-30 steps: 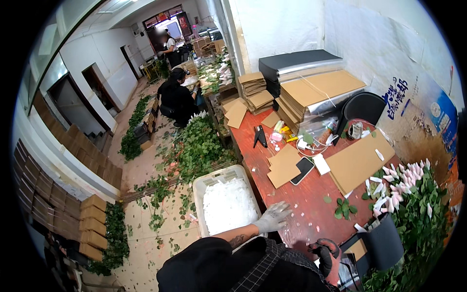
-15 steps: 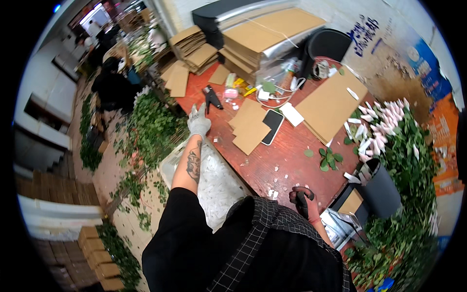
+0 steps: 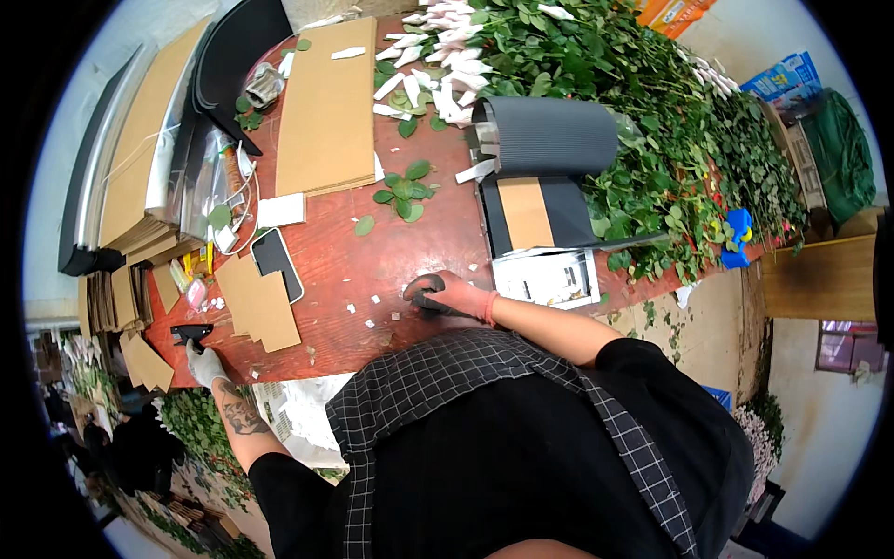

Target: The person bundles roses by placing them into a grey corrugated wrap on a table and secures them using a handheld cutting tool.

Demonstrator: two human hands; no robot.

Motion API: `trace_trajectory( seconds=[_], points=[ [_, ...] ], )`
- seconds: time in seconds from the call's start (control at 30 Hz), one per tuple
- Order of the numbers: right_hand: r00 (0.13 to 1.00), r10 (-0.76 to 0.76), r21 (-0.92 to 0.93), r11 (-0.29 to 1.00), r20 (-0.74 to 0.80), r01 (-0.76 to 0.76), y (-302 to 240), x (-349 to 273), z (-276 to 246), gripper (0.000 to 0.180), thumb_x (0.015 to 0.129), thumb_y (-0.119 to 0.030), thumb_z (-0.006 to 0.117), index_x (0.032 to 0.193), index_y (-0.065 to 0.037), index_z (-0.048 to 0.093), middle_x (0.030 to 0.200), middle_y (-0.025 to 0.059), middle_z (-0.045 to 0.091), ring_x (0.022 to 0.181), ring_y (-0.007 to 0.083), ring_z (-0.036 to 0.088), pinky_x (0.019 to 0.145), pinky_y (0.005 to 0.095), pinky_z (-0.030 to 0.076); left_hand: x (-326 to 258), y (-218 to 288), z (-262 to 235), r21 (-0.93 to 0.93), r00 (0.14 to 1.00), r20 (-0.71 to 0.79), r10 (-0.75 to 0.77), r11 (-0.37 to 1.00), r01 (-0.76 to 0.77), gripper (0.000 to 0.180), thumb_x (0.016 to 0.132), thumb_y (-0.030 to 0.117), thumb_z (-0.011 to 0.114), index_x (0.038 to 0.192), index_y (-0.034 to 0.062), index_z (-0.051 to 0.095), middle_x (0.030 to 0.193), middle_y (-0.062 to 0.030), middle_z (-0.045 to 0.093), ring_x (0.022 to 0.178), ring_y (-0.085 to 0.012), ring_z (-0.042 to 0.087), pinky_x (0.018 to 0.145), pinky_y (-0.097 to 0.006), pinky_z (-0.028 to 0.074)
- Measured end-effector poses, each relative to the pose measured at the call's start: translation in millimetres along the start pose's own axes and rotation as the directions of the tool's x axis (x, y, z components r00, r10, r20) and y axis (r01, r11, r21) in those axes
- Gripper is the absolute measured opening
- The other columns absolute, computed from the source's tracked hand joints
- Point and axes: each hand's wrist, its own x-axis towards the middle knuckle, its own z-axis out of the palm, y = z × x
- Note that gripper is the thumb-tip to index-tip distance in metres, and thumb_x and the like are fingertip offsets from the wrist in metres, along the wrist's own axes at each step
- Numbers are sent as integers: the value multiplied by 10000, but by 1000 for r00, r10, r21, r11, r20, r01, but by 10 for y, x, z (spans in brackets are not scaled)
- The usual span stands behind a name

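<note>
At the left of the red table, my left hand (image 3: pixel 205 364), in a pale grey glove, has its fingers closed on the near end of a black stapler (image 3: pixel 192 333). The stapler lies at the table's left side. My right hand (image 3: pixel 452 293), in a red glove with dark fingers, rests over the middle front of the table with its fingers curled in. Whatever it may hold is hidden. Small white scraps (image 3: pixel 375 299) lie near it. Between my hands are cut cardboard pieces (image 3: pixel 251 303) and a phone with a dark screen (image 3: pixel 277 265).
A large cardboard sheet (image 3: pixel 326 112) lies farther back. White-wrapped flower heads (image 3: pixel 456 56) and leafy stems (image 3: pixel 559 56) heap at the far right. A dark ribbed roll (image 3: pixel 549 137) stands beside a white-framed tray (image 3: pixel 549 279). A bin of white scraps (image 3: pixel 303 410) sits below the front edge.
The view has swung to the right. My left hand, spread beside the stapler before, now has its fingers on it. My right hand remains curled over the table.
</note>
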Motion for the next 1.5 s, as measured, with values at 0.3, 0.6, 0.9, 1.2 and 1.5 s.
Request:
trace_trajectory(
  seconds=[0.3,0.6,0.9,1.2,1.5],
  points=[
    [986,160,394,910,-43,-130,-125,-35,371,224,883,-119,581,1039,41,573,840,135,618,760,222,631,725,344,545,-714,241,-326,-181,973,-229,17,982,-60,573,808,226,576,1290,-42,418,1230,-283,486,1071,-418,505,937,-473,408],
    [979,163,360,912,125,-198,-30,-46,386,256,866,-133,605,1057,29,552,878,137,606,768,249,633,722,375,554,-2184,567,-74,-111,985,-163,-57,993,39,647,820,339,563,1372,66,364,1394,-235,355,1332,-411,268,1098,-514,214],
    [954,-257,-467,832,155,301,-418,-346,138,274,871,-163,601,1085,6,573,1048,125,609,958,170,578,841,306,456,-2130,1035,83,-181,935,-347,74,973,-144,741,884,552,432,1373,1,344,1448,-256,256,1341,-434,218,1098,-538,184],
    [936,-297,-356,868,187,346,-2111,-1977,-638,462,821,-243,621,1200,12,546,1114,122,633,1027,251,588,935,329,419,-2712,2539,-141,-252,745,-386,544,714,-653,645,921,378,502,1402,1,297,1469,-272,197,1362,-439,177,1090,-549,177],
    [834,-547,-815,515,-72,267,-2923,-1070,-2963,310,788,-164,553,1074,-73,629,1041,136,640,991,257,608,923,331,446,-3386,3384,-124,-303,776,-349,525,721,-624,619,913,361,498,1393,16,316,1454,-264,230,1340,-447,227,1071,-577,205]
  ],
)
